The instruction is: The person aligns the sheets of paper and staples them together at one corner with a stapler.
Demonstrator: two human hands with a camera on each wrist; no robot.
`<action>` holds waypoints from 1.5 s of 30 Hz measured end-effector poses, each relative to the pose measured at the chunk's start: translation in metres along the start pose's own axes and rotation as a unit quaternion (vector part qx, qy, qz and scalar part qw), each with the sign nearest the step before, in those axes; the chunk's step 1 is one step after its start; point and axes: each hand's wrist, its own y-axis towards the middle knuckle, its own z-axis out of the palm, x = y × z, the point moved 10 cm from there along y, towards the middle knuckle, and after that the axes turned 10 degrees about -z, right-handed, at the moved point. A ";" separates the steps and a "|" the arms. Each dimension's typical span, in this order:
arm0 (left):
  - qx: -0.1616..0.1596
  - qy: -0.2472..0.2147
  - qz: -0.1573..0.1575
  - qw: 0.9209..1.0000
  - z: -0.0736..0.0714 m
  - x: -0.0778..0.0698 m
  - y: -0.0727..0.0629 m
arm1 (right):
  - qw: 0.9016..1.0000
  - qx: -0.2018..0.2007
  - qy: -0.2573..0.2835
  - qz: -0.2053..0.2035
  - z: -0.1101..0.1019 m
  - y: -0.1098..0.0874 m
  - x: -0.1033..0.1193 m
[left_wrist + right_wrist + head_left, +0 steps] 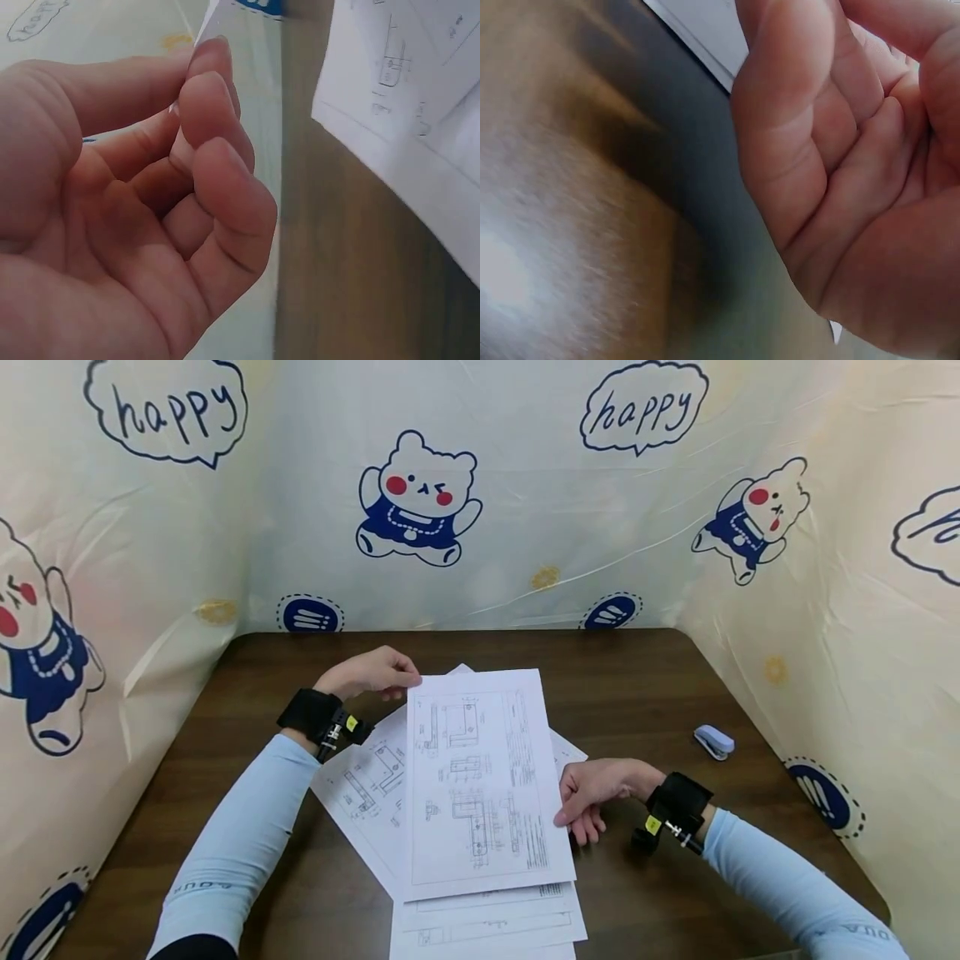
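A white sheet of paper (491,785) printed with technical drawings is held up over other sheets. My left hand (375,673) pinches its upper left corner between thumb and fingers; the left wrist view shows this hand (150,172) with a sliver of the paper at the fingertips. At the sheet's lower right edge, my right hand (600,793) grips with the thumb on top and fingers beneath. In the right wrist view the right hand (840,165) has curled fingers, and its fingertips are cut off by the frame.
Beneath the held sheet, more printed sheets (367,802) lie fanned on the dark wooden table (645,693). A small lavender stapler (714,742) rests on the right side. Patterned curtains (517,510) with cartoon bears surround the table's back and sides.
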 end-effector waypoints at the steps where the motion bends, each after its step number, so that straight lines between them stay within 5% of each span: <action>1: 0.002 -0.004 -0.001 1.000 0.002 0.003 0.000 | 1.000 0.002 -0.001 0.003 0.002 0.001 -0.002; 17: 0.003 0.071 0.004 0.997 0.045 0.022 0.002 | 0.996 0.006 -0.060 0.065 0.021 0.004 -0.019; 32: -0.073 0.149 -0.049 0.985 0.044 0.030 -0.003 | 0.989 -0.015 -0.112 0.098 0.016 0.001 -0.017; 38: -0.116 0.135 -0.042 0.983 0.010 0.026 -0.036 | 0.968 -0.089 -0.226 0.070 -0.021 -0.003 0.034; 42: -0.134 0.168 -0.057 0.975 -0.010 0.031 -0.067 | 0.932 -0.157 -0.328 0.004 -0.053 0.019 0.094; 45: -0.122 0.201 -0.075 0.969 -0.009 0.041 -0.079 | 0.899 -0.193 -0.392 -0.021 -0.073 0.050 0.125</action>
